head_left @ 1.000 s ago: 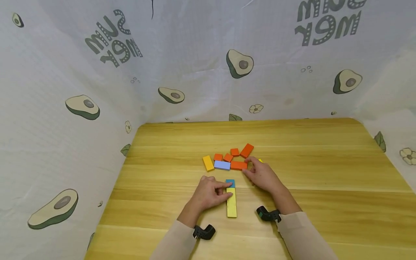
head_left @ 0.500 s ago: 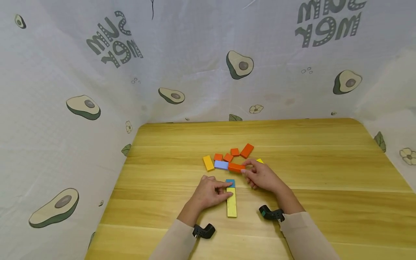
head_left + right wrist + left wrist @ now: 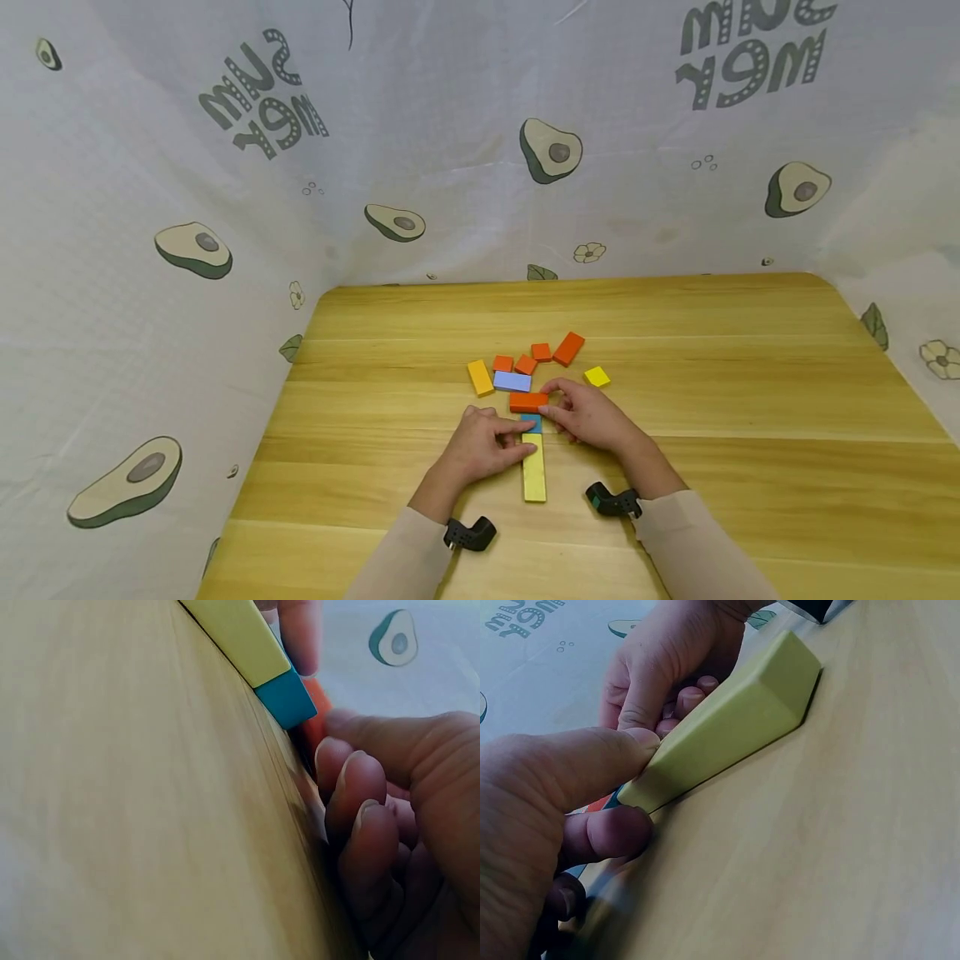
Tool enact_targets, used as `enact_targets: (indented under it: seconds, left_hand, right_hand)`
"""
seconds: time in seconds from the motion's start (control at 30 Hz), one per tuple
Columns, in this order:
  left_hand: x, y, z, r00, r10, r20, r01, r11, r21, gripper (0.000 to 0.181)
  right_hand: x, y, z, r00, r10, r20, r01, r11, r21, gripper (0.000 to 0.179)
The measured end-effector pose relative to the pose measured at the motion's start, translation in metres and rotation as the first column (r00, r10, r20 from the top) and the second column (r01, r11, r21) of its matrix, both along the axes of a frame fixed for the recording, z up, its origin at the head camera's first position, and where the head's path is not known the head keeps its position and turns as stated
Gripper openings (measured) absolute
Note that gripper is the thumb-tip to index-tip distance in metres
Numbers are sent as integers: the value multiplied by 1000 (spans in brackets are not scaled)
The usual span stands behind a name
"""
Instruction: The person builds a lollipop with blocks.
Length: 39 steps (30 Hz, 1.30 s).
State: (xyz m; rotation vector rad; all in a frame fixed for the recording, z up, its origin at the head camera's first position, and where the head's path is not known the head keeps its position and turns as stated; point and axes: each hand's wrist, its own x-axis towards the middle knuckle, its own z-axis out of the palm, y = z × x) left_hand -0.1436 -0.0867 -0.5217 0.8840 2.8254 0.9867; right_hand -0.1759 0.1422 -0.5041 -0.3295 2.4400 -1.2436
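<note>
Right hand's (image 3: 588,413) pinch round red block (image 3: 527,402), left hand's (image 3: 480,444) straight forefinger on blue block (image 3: 532,419)

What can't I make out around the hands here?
Right wrist: one end of long yellow block, cut off by top edge.
Right wrist: most of held red block, behind blue block and right hand.
Left wrist: most of blue block, behind left hand.
Head: whether held red block touches blue block; any gap too small to judge.
</note>
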Motion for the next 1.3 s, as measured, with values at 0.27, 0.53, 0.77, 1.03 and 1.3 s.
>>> enact_targets:
  seconds: [0.27,0.53,0.77,1.03,1.3]
  left_hand:
    - [0,0,-2,1000,7,-13,-7,1000,0,35]
    - [0,1,-1,1000,18,-10,-18,1000,5,35]
    - [1,2,-1,999,22,-37,-21,1000,21,34]
    - [0,2,-2,999,27,-25,-27,1000,4,35]
    - [1,2,0,999,26,-30,-25,999,23,35]
  right_hand:
    - [0,0,2,1000,-18,-8,18,999,52,34]
    - [-1,1,0,1000,-12,0,12,999,52,35]
    - [-2,2,0,1000,10,-21,-9,999,41,35]
    - [-2,2,-1,1000,8,-29,-7,999,45,34]
    - [-1,1,0,1000,8,-23,-6,999,47,34]
